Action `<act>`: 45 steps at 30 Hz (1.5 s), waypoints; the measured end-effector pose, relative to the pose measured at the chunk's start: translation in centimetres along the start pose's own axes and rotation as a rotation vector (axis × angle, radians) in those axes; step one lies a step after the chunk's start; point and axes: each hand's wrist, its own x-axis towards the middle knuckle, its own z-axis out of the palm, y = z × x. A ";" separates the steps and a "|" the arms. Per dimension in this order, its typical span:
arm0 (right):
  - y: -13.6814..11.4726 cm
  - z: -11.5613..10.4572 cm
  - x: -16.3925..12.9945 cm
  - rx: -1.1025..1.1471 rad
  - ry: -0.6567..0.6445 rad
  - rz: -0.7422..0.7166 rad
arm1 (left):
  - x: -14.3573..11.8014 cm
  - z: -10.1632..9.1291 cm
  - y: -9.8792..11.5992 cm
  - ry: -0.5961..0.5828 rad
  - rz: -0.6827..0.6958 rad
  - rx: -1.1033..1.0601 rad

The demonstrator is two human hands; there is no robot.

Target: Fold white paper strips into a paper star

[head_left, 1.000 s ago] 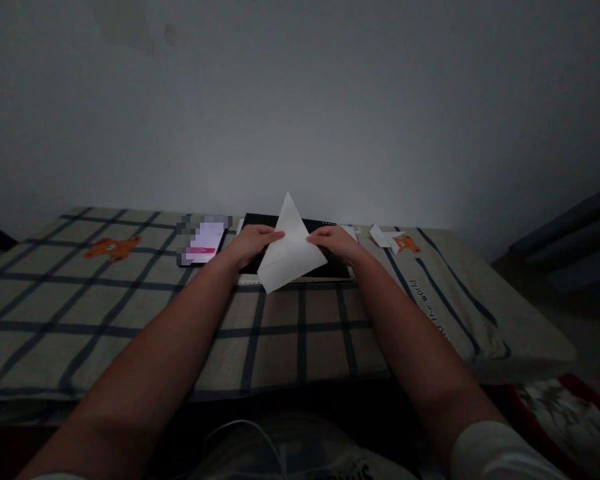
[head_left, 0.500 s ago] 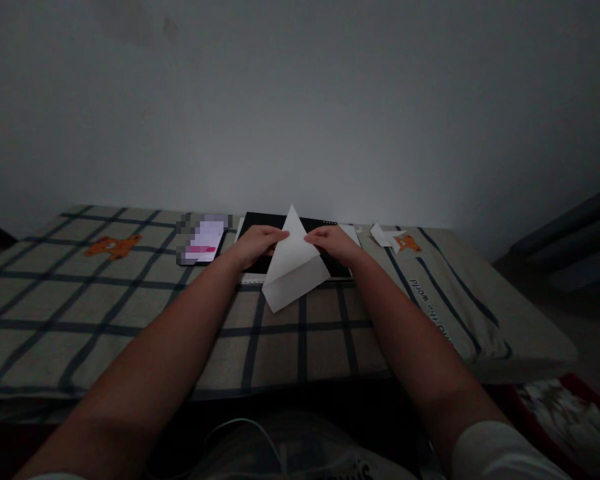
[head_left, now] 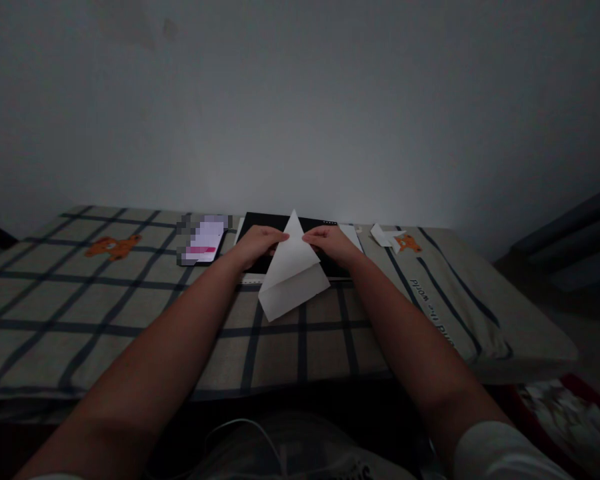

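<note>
dim light, grey wall (head_left: 300, 113), checked tablecloth (head_left: 155, 307)

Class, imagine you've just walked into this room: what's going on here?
A person holds a folded white paper over a dark flat item, the left hand and right hand pinching its two sides below the pointed top. Its lower part shows a slanting fold edge, with a flap below it. On the checked cloth, a lit phone lies to the left and white paper scraps to the right.

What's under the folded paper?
Around the folded paper, a flat black object shows and, nearer the camera, checked cloth. Directly beneath is covered; anything else there can't be seen.
</note>
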 end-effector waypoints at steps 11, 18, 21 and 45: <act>0.3 0.3 0.3 0.073 0.025 0.007 | -0.2 0.3 -0.1 -0.057 0.037 0.076; -0.2 0.6 0.0 0.039 -0.006 0.024 | -0.1 0.5 -0.2 0.062 0.120 0.181; 0.0 0.7 0.1 0.067 0.002 0.028 | -0.2 0.5 -0.1 0.043 0.137 0.211; 1.0 1.0 0.6 0.026 0.000 -0.059 | -0.5 1.6 0.0 0.079 0.125 0.173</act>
